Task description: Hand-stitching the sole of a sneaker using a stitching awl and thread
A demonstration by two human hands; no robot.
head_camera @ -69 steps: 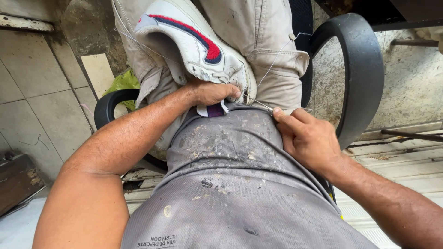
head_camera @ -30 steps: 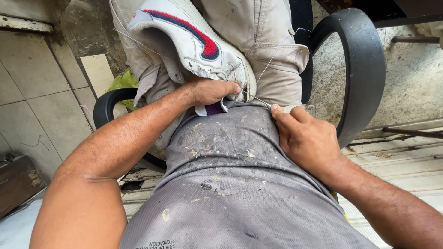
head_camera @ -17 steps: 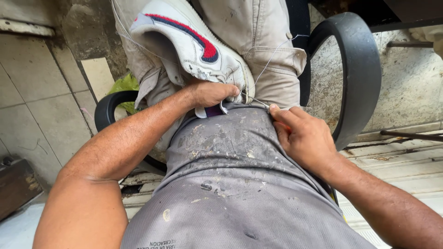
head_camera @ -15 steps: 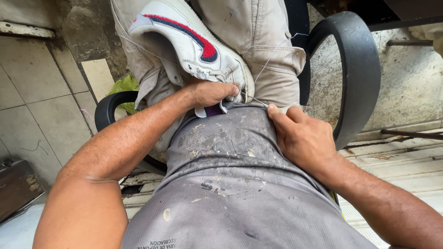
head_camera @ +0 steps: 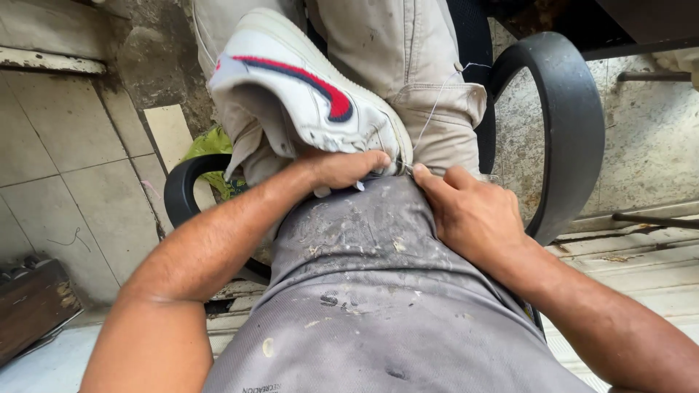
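A white sneaker [head_camera: 291,94] with a red stripe lies sole-up on my lap, against beige trousers [head_camera: 408,51]. My left hand [head_camera: 342,166] grips the sneaker's near end from below, fingers curled over its edge. My right hand [head_camera: 466,215] rests on my grey, paint-flecked shorts [head_camera: 364,291], its fingertips pinched on a small needle [head_camera: 405,169] at the sneaker's edge. A thin white thread [head_camera: 440,102] runs from that spot up across the trousers. The needle is mostly hidden by my fingers.
I sit in a black chair with curved armrests, one at the left [head_camera: 186,189] and one at the right [head_camera: 575,124]. A green bag [head_camera: 207,145] lies behind the left armrest. Tiled floor [head_camera: 65,160] is at the left, wooden boards [head_camera: 641,255] at the right.
My right hand has crept slightly up toward the sneaker's edge. The left hand and the sneaker have stayed nearly still.
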